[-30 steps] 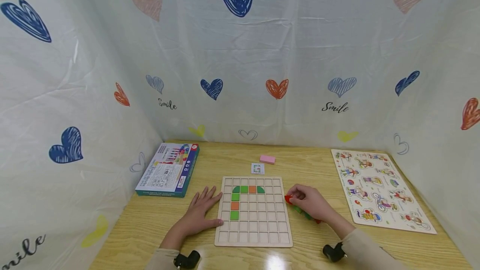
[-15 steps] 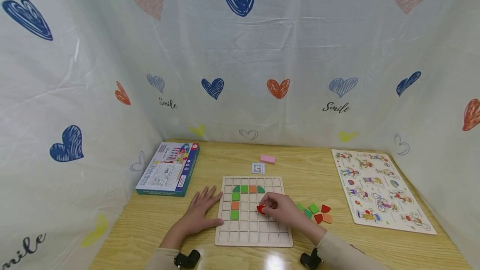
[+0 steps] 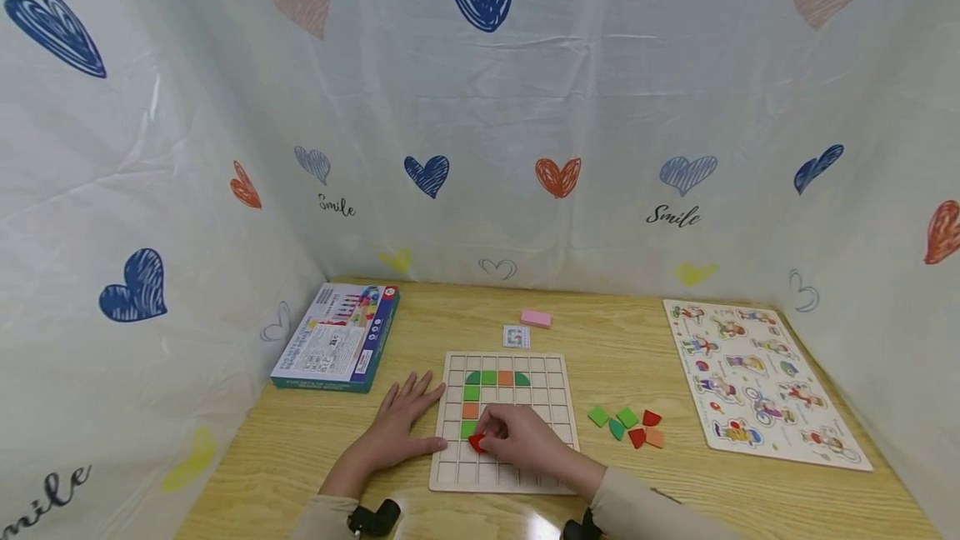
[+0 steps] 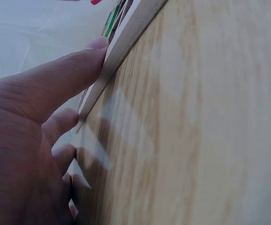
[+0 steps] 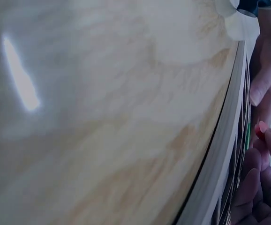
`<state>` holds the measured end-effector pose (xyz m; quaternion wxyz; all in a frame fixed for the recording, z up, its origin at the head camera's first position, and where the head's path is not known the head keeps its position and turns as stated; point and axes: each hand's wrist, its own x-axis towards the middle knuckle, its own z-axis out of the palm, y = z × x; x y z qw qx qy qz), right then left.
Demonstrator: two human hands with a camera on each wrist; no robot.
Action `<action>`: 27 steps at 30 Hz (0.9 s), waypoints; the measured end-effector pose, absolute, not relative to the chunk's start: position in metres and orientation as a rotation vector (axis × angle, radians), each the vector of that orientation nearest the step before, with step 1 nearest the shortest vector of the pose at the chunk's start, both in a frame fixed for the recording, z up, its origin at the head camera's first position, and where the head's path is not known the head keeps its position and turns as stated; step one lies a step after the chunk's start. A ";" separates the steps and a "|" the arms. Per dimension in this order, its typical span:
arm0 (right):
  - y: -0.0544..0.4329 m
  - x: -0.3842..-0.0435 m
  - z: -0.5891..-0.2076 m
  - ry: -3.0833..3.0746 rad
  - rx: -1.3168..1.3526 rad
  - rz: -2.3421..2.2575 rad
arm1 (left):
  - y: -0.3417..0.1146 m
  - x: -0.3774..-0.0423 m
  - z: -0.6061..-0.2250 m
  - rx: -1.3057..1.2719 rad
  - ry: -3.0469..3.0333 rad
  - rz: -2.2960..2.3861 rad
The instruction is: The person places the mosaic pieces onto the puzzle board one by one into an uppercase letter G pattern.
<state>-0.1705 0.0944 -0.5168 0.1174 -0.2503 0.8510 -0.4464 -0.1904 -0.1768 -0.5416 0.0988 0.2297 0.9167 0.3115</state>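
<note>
My right hand [image 3: 521, 438] pinches a red rounded tile [image 3: 476, 442] between thumb and fingers, low over the wooden grid board [image 3: 525, 480]. The red tile is right below the lowest green square [image 3: 468, 429] of a column on the board's left side. That column also has an orange square [image 3: 469, 412] and another green square above. Along the top of the pattern run a green square, an orange square and two dark green rounded tiles. My left hand [image 3: 397, 427] lies with spread fingers at the board's left edge; in the left wrist view its thumb [image 4: 74, 70] touches the board's side.
Loose green, red and orange tiles [image 3: 627, 417] lie right of the board. Behind it are a small pattern card [image 3: 516, 337] and a pink block [image 3: 536, 319]. A box [image 3: 337, 340] stands at the back left, and a picture puzzle board [image 3: 757, 382] lies at the right.
My right hand has carried the red tile leftward from the loose pile across the board to the left column, uncovering the pile. My left hand has stayed at the board's edge.
</note>
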 end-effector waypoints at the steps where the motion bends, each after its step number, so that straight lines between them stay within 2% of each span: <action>1: 0.092 -0.170 -0.517 2.501 -0.750 -1.295 | -0.177 -0.190 -0.541 0.679 2.711 0.923; 27: 0.076 -0.167 -0.519 2.671 -0.746 -1.037 | -0.176 -0.189 -0.540 0.684 2.724 0.928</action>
